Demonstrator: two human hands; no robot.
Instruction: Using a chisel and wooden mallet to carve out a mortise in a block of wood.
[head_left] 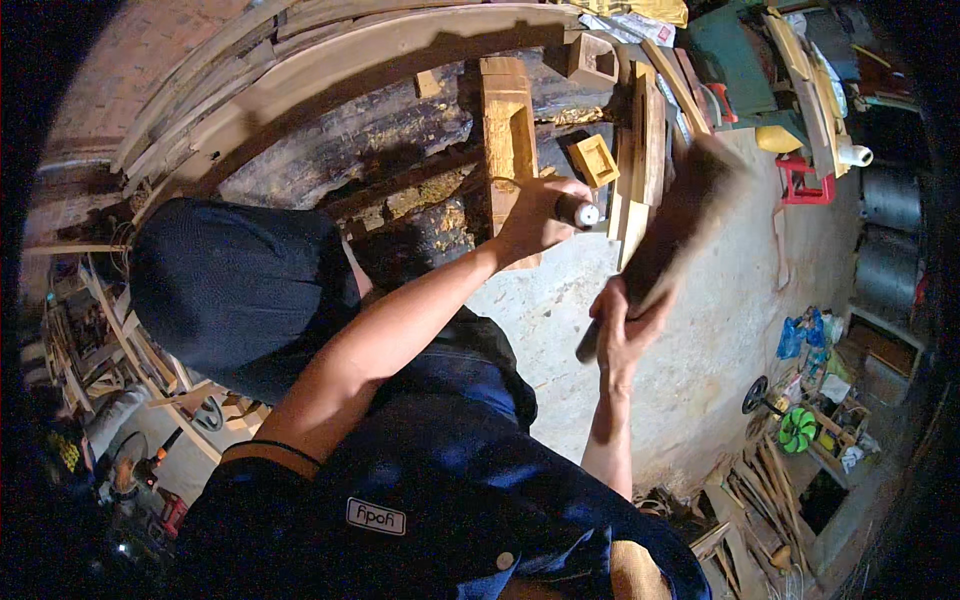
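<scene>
My left hand is closed around a chisel, and only the pale butt end of its handle shows clearly. Its blade is hidden behind the hand. Just beyond is a long wooden block with a deep rectangular recess, and the hand is over its near part. To the right, my right hand grips the handle of a wooden mallet. The mallet's head is raised and smeared by motion, apart from the chisel. A small hollowed wooden block lies just beyond the left hand.
Dark, rough timbers lie under and beside the long block. Wooden strips stand to its right, near a hollow wooden box. A red plastic stool and a green fan-shaped wheel are on the right. A dark cloth-covered form fills the left.
</scene>
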